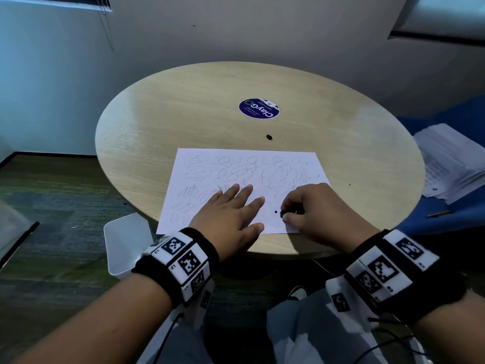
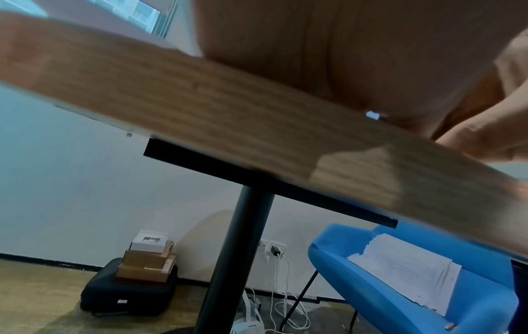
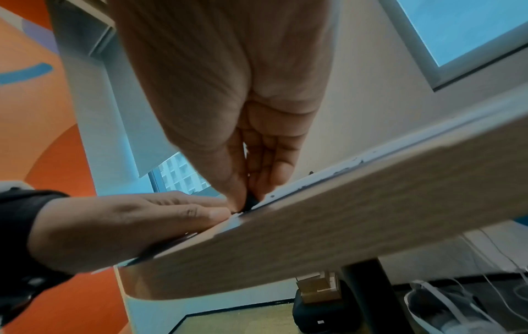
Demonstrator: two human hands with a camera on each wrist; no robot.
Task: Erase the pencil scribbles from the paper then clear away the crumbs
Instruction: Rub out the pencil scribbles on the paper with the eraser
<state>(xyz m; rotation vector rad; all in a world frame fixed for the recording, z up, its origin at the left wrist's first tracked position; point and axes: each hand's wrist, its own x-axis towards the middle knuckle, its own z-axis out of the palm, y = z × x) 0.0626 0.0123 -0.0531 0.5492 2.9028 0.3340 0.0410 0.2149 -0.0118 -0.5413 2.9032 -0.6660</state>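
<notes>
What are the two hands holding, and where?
The right hand pinches a small black eraser at its top, its tip on the paper. The left hand holds nothing; it presses flat on the paper.

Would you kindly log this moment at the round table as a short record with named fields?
surface: round wooden table
paper: flat, covered in pencil scribbles
left hand: flat on the paper, fingers straight
right hand: pinches a small dark eraser onto the paper's near right part
loose bits: dark piece beyond the paper, speck beside the eraser
progress: scribbles mostly unerased
</notes>
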